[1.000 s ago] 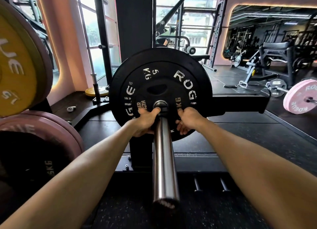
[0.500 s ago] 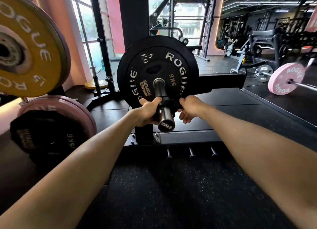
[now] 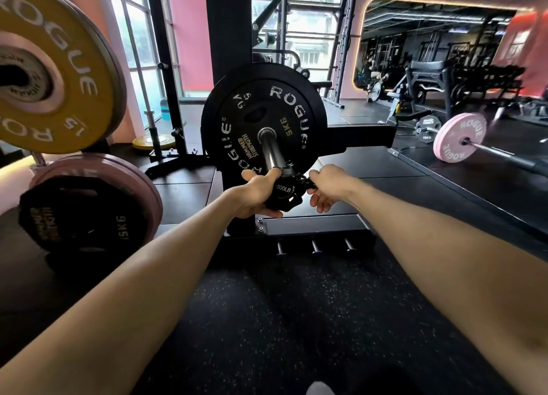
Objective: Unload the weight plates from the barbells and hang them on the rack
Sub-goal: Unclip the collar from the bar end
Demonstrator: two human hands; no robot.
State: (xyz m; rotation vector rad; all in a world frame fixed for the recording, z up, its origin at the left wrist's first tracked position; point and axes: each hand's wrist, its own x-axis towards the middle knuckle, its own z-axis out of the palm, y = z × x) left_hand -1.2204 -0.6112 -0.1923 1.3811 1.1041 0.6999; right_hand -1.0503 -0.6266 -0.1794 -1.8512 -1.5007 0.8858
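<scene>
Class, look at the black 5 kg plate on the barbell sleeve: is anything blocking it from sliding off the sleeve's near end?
Yes. A black collar sits at the sleeve's near end, in the black 5 kg plate's path. The left hand grips it and the right hand pinches its lever side. It must come off first.

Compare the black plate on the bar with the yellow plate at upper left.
The black plate is marked 5KG; the yellow plate is marked 15. The black one sits on the barbell sleeve that the hands are working at; the yellow one hangs at the left, above pink plates. Both read ROGUE.
</scene>
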